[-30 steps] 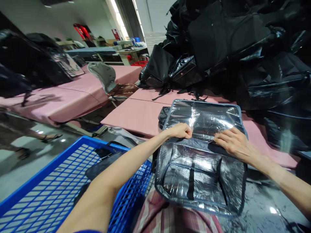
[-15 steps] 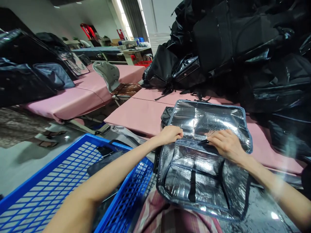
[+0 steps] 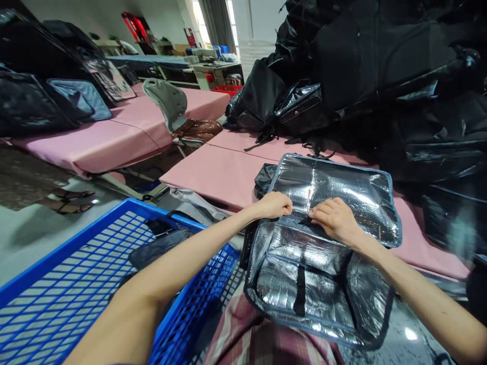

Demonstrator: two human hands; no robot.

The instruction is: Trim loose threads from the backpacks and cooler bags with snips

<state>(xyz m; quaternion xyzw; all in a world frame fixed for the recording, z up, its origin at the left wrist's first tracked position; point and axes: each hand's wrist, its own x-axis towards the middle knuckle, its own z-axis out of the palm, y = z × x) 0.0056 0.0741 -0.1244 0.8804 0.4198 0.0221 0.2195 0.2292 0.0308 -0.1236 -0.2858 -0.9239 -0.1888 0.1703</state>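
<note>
Open silver insulated bag (image 3: pixel 312 268) (lid back) on lap

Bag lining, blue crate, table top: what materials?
Lining of the bag: likely metallised foil, crinkled, mirror glare; grey woven-looking edge binding. Crate: likely moulded plastic, glossy blue open grid. Table top: matte pink sheet, maybe vinyl or foam; unclear.
</note>
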